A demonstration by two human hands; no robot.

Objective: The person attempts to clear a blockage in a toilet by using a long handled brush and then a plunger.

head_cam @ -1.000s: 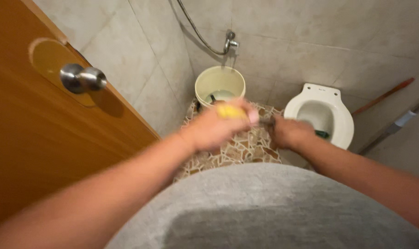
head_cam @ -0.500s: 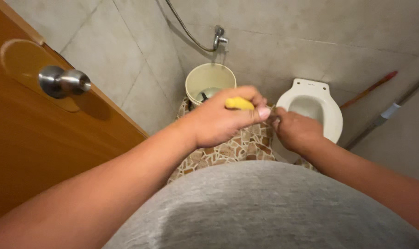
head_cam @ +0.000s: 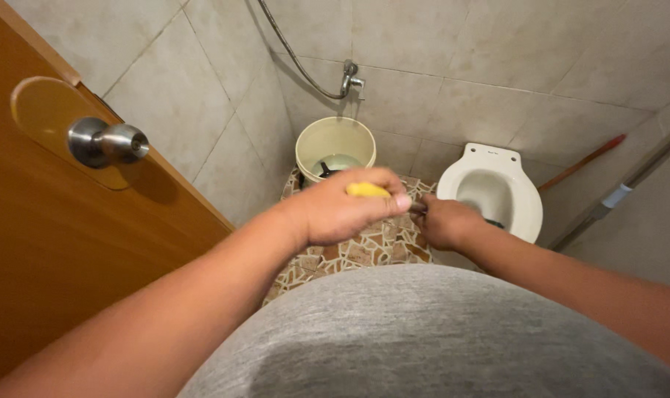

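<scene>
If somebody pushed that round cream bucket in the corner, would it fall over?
The round cream plastic bucket looks wide and squat, so it would probably slide rather than tip. Something dark lies inside, perhaps with water, which would make it heavier. The patterned mosaic floor may grip it.

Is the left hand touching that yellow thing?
Touching. The head view shows the left hand closed over the yellow thing, fingers wrapped round it with only its top showing.

Even, moderately bright overhead light; door knob [head_cam: 108,143] casts a soft shadow; wide-angle edge distortion; forearms slightly blurred
</scene>
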